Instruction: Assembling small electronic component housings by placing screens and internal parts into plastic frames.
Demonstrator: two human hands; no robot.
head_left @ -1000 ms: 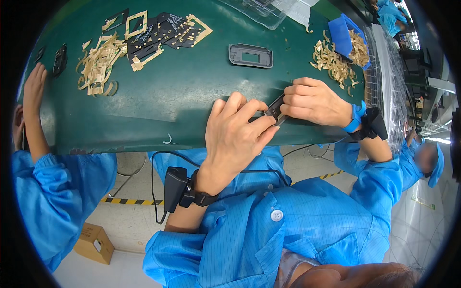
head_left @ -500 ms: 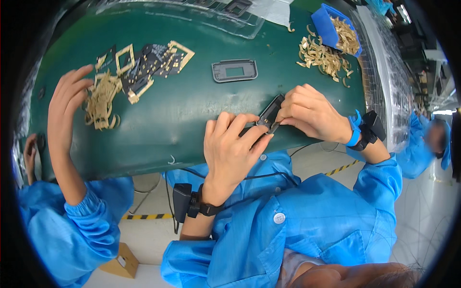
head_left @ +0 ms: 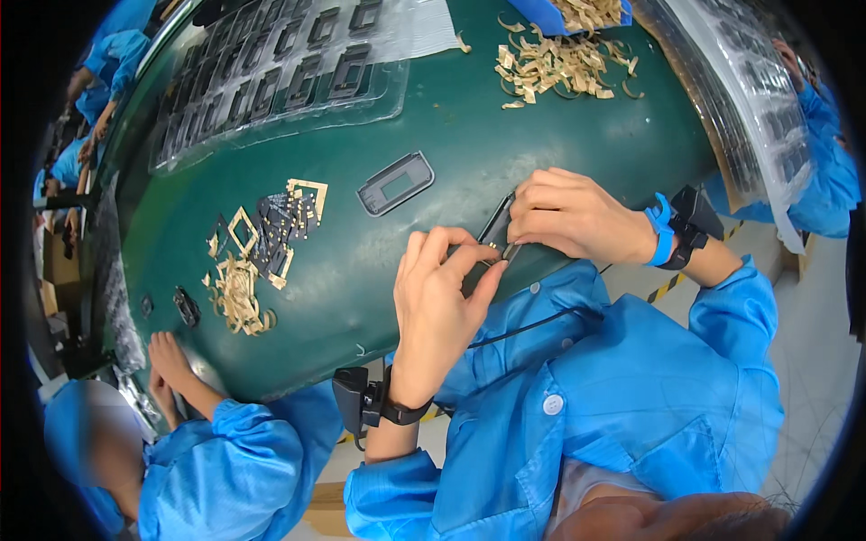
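Between my two hands, over the near edge of the green table point(head_left: 325, 261), is a black plastic housing point(head_left: 496, 223) tilted on its side. My left hand point(head_left: 442, 293) pinches its near end with thumb and fingertips. My right hand point(head_left: 564, 216) is closed at its right side, fingertips meeting the part near the left thumb; a thin dark edge shows there, its kind hidden by my fingers. Just beyond my left hand lies a grey frame point(head_left: 420, 169) with a rectangular opening, flat on the table.
Gold curled strips point(head_left: 555, 68) lie by a blue bin point(head_left: 541, 16) at the far right. Left are a tan strip pile point(head_left: 239, 298) and black sheets with gold pads point(head_left: 275, 230). A clear tray point(head_left: 379, 104) holds black housings. A co-worker's hand point(head_left: 171, 361) rests at the left edge.
The view has turned, so the tray and more of the left side show. The co-worker's raised hand has left the strip pile. My hands stay on the housing, which stands more on edge.
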